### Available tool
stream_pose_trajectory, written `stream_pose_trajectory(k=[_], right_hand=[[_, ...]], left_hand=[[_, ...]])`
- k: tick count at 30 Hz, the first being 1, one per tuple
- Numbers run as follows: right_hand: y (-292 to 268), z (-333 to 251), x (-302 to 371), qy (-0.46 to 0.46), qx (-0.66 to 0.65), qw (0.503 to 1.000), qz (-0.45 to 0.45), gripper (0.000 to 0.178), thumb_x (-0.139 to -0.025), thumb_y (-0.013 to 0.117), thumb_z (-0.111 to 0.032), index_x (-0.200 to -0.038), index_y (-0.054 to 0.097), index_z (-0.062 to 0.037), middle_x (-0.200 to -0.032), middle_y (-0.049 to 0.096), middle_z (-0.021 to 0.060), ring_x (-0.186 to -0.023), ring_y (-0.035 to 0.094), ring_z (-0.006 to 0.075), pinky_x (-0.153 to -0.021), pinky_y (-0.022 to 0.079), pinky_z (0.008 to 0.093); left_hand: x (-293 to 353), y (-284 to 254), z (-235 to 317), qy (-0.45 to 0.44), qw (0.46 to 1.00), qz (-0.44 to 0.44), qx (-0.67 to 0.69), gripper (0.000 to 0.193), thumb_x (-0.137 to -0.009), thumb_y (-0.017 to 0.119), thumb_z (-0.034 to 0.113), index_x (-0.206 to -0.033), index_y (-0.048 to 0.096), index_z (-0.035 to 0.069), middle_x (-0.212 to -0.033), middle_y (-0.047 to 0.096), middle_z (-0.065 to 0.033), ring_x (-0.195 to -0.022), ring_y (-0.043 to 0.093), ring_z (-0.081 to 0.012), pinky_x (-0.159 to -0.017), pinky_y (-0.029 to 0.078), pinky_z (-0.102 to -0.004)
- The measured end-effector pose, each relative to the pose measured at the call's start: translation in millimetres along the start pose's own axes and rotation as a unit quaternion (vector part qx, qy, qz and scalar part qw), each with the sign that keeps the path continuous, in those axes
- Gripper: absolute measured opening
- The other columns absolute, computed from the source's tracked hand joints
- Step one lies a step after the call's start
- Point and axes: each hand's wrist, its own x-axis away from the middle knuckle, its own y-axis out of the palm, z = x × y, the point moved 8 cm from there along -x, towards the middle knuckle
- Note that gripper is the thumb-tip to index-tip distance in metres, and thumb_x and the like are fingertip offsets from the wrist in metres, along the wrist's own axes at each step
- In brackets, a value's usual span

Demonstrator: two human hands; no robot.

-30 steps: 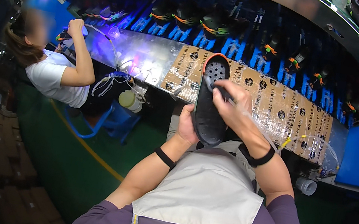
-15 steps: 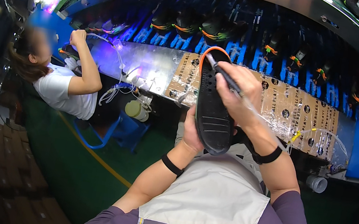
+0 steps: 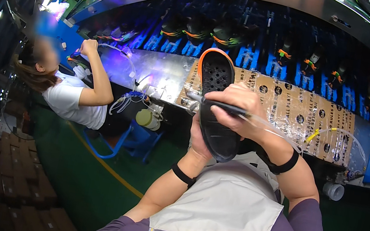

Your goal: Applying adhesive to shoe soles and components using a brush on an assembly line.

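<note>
A black shoe sole (image 3: 217, 138) with an orange rim at its toe lies tilted in front of me, toe pointing away, its holed inner face up. My left hand (image 3: 198, 140) is closed around its lower left side near the heel; the fingers beneath are mostly hidden. My right hand (image 3: 240, 104) grips a black pen-like glue brush (image 3: 222, 106), held across the middle of the sole. Its pale tip reaches the sole's left edge; whether it touches cannot be made out. A clear tube (image 3: 276, 129) trails from the brush toward the bench.
Beyond my hands runs a metal bench (image 3: 167, 75), partly covered with printed brown cardboard (image 3: 286, 103). Behind it, several dark shoes (image 3: 227, 33) sit on blue racks. On the left a co-worker (image 3: 72, 93) holds a thin tool. A blue stool (image 3: 128, 140) and a pale green container (image 3: 146, 118) are nearby.
My right hand has moved the glue brush from the orange toe rim down to the sole's left middle edge, turning it more sideways. My left hand keeps its hold. The view has shifted slightly.
</note>
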Motion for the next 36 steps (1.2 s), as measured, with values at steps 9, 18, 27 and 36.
stream_pose_trajectory(k=[9,18,27,36], right_hand=[[15,-14,5,0.000,-0.005,0.997,-0.074,0.027,-0.082,0.077,-0.011,-0.109,0.076,-0.0096,-0.080,0.069,0.0060,-0.082,0.068,0.0250,-0.081,0.046,0.0400],[17,-33,3,-0.032,-0.014,0.987,-0.154,0.037,-0.080,0.082,-0.010,-0.116,0.077,-0.0126,-0.081,0.066,0.0028,-0.081,0.059,0.0240,-0.078,0.040,0.0399],[14,-42,6,-0.023,-0.012,0.981,-0.192,0.039,-0.078,0.083,-0.011,-0.116,0.077,-0.0152,-0.087,0.068,0.0027,-0.086,0.059,0.0229,-0.082,0.041,0.0414],[3,-53,5,0.005,-0.051,0.980,-0.192,0.036,-0.080,0.085,-0.014,-0.115,0.077,-0.0121,-0.085,0.068,0.0056,-0.094,0.063,0.0252,-0.092,0.044,0.0423]], left_hand=[[3,-5,17,0.076,0.987,-0.137,0.020,0.071,-0.105,0.036,0.059,-0.150,0.050,0.007,-0.148,0.056,-0.0176,-0.134,0.058,-0.0311,-0.115,0.048,-0.0471],[-5,-3,38,0.094,0.991,-0.093,0.012,0.066,-0.105,0.036,0.058,-0.144,0.054,0.008,-0.145,0.058,-0.0150,-0.131,0.060,-0.0298,-0.113,0.049,-0.0483],[-4,1,56,0.106,0.994,-0.039,-0.002,0.079,-0.101,0.036,0.068,-0.145,0.056,0.006,-0.139,0.063,-0.0225,-0.123,0.065,-0.0394,-0.108,0.052,-0.0525],[1,37,67,0.084,0.982,-0.168,0.000,0.093,-0.091,0.048,0.078,-0.146,0.051,0.004,-0.137,0.056,-0.0257,-0.122,0.059,-0.0393,-0.103,0.054,-0.0546]])
